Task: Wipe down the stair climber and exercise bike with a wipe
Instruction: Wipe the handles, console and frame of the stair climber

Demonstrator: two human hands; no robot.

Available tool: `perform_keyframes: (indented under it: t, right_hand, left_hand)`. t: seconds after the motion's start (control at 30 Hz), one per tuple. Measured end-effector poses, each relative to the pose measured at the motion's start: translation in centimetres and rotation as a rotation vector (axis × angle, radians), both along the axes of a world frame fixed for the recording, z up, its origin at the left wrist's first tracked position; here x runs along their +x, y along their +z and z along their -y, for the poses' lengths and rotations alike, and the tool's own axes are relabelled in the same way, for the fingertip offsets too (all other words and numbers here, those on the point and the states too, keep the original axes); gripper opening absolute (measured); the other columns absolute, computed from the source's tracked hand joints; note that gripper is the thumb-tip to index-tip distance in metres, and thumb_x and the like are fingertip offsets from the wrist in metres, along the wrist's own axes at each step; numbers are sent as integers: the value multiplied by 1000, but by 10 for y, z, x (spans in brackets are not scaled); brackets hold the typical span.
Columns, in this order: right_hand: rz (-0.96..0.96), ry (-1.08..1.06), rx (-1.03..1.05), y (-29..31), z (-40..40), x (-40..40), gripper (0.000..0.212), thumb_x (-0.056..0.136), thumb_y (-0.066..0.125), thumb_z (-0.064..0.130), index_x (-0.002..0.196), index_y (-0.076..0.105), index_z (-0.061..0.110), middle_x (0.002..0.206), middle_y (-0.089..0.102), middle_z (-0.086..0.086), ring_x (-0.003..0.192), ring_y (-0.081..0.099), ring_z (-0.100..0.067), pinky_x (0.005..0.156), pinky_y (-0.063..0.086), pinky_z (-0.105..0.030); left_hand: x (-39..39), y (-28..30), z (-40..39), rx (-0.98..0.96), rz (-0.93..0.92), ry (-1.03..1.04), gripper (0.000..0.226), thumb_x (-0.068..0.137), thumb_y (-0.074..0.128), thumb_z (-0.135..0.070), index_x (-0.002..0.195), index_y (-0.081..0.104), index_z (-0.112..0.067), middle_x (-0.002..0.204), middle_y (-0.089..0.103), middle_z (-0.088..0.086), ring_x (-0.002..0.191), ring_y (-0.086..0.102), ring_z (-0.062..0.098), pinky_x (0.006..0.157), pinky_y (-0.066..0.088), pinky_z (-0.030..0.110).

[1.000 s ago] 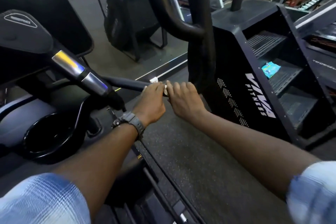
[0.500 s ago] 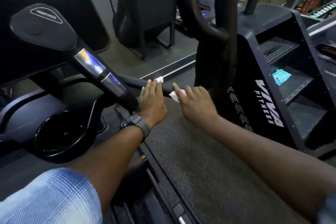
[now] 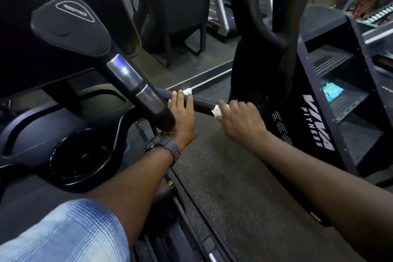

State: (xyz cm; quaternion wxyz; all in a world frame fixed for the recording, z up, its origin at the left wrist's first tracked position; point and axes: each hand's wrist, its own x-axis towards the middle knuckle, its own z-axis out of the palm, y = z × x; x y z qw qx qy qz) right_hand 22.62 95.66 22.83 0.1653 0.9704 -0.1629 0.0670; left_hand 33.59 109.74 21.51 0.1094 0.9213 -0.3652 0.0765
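Far left: a round cup holder (image 3: 81, 158) is sitting in the console moulding of the near machine, apparently the exercise bike (image 3: 32, 125). Above it a thick grip with metal sensor bands (image 3: 136, 85) is slanting down toward the centre.

Centre: a thin black handlebar (image 3: 201, 105) is running out to the right from behind that grip. The left hand (image 3: 180, 119), a watch (image 3: 164, 147) on its wrist, is lying over this bar with the fingers curled across the top. A scrap of white wipe (image 3: 187, 91) is showing past the fingertips, so the hand appears to be pressing a wipe around the bar; the hold underneath is hidden. Probable reason: wrapping the tube lets one pass clean all round it.

Right of centre: the right hand (image 3: 240, 120) is meeting the bar's free end, fingers and thumb pinching a second bit of white wipe (image 3: 217, 110) against the tip. Judgement: one hand is doing the shaft while the other caps the end, which a sliding wrap would miss.

Right: the stair climber (image 3: 314, 125), marked VIVA FITNESS, is standing just beside the hands. A blue packet (image 3: 331, 91) is lying on one of its steps, possibly the wipe pack parked within reach. Whether the climber is already wiped, I cannot tell.
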Motion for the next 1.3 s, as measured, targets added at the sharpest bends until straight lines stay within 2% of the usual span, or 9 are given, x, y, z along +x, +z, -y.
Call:
perform_keyframes:
  t: [0.13, 0.33, 0.43, 0.6, 0.73, 0.83, 1.03, 1.17, 1.3]
  right_hand:
    - [14, 75, 224, -1, -15, 42, 52, 103, 40, 38, 148, 32, 12, 129, 55, -14, 111, 59, -36, 85, 48, -44]
    - [6, 126, 230, 4, -35, 62, 60, 98, 51, 26, 152, 26, 16, 133, 52, -11, 115, 58, -33, 89, 50, -43]
    - [-5, 24, 179, 2, -20, 25, 59, 102, 42, 31, 156, 21, 20, 132, 54, -10, 114, 57, -32, 85, 45, -44]
    - [-12, -33, -44, 4, 3, -19, 48, 103, 38, 38, 143, 38, 13, 121, 61, -4, 105, 56, -25, 88, 38, -41]
    - [10, -33, 57, 4, -9, -3, 31, 102, 33, 26, 128, 44, 13, 123, 56, -8, 107, 55, -26, 88, 40, -38]
    - [50, 13, 163, 1, -20, 21, 44, 98, 25, 22, 137, 39, 8, 132, 52, -12, 117, 54, -29, 95, 43, -38]
    - [31, 169, 303, -3, -38, 94, 57, 105, 41, 26, 154, 20, 4, 142, 50, -15, 126, 53, -31, 101, 44, -42]
    - [-73, 273, 488, 9, -39, 135, 57, 107, 20, 26, 158, 8, 4, 149, 45, -18, 131, 50, -36, 104, 42, -48]
    - [-45, 270, 530, 17, -37, 128, 41, 106, 26, 23, 141, 38, 5, 139, 54, -16, 123, 58, -37, 93, 47, -47]
  left_hand:
    - [1, 0, -1, 77, 0, -5, 103, 75, 77, -21, 155, 13, -7, 162, 11, 20, 151, 5, 35, 124, 7, 43]
    - [-6, 9, -4, 173, 34, 18, 108, 80, 76, -30, 153, 3, 1, 163, 4, 18, 152, 1, 32, 122, -2, 37]
    - [-2, 4, -7, 52, -40, 19, 110, 76, 78, -30, 155, 7, -3, 164, 6, 15, 152, 1, 30, 122, 1, 40]
    - [-12, 6, 2, -66, -152, 47, 112, 76, 80, -28, 156, 7, -4, 165, 3, 13, 152, -4, 30, 123, 2, 42]
    - [-14, 4, 6, -96, -188, 57, 115, 75, 82, -29, 156, 3, -4, 165, 0, 13, 152, -6, 28, 124, 4, 43]
    - [-12, -2, 7, -167, -181, 72, 110, 78, 80, -21, 155, 3, -3, 165, -2, 12, 153, -7, 26, 124, 2, 41]
    - [-6, -33, 6, -366, -74, 98, 99, 73, 75, -16, 152, 19, 6, 161, 13, 26, 151, 8, 39, 124, 8, 46]
    - [5, -42, -1, -425, -108, 154, 112, 70, 75, -10, 156, 3, -2, 164, -7, 11, 151, -9, 20, 118, -14, 19]
    - [13, -38, 0, -449, -86, 162, 106, 67, 76, -8, 154, 16, 2, 163, 12, 16, 152, 9, 27, 124, 8, 35]
